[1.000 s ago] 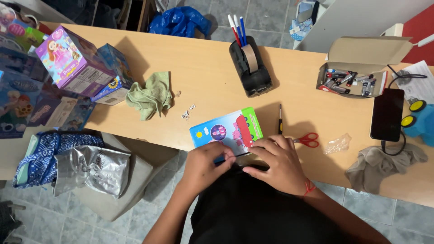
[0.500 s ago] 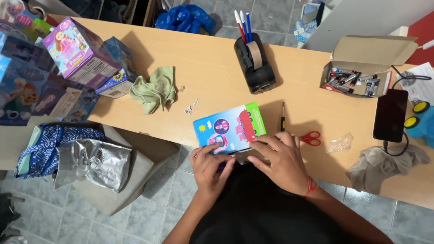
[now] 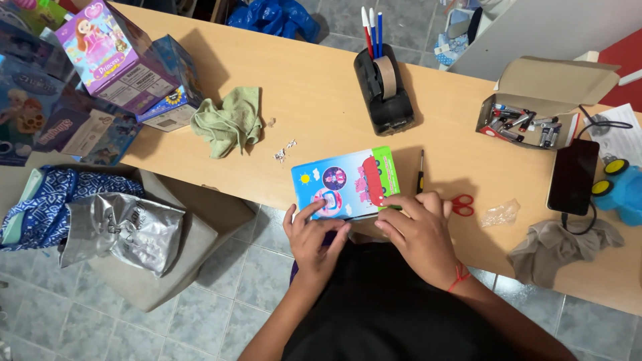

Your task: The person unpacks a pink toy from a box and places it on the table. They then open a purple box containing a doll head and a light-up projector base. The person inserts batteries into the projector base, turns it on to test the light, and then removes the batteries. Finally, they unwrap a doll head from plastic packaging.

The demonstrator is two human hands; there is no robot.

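Lying flat at the near edge of the desk (image 3: pixel 321 93), the colourful toy box (image 3: pixel 346 182) is pinned by both hands: the left hand (image 3: pixel 312 237) presses spread fingers on its lower left corner, the right hand (image 3: pixel 418 230) curls its fingers over the lower right edge, just beside a screwdriver (image 3: pixel 420 179) and red scissors (image 3: pixel 461 204).

The bench (image 3: pixel 321 100) looks like smooth matt wood laminate; the toy box (image 3: pixel 346 182) is glossy printed cardboard (brightly coloured), the green cloth (image 3: pixel 229 122) soft and crumpled.

Bright, even light; soft shadows
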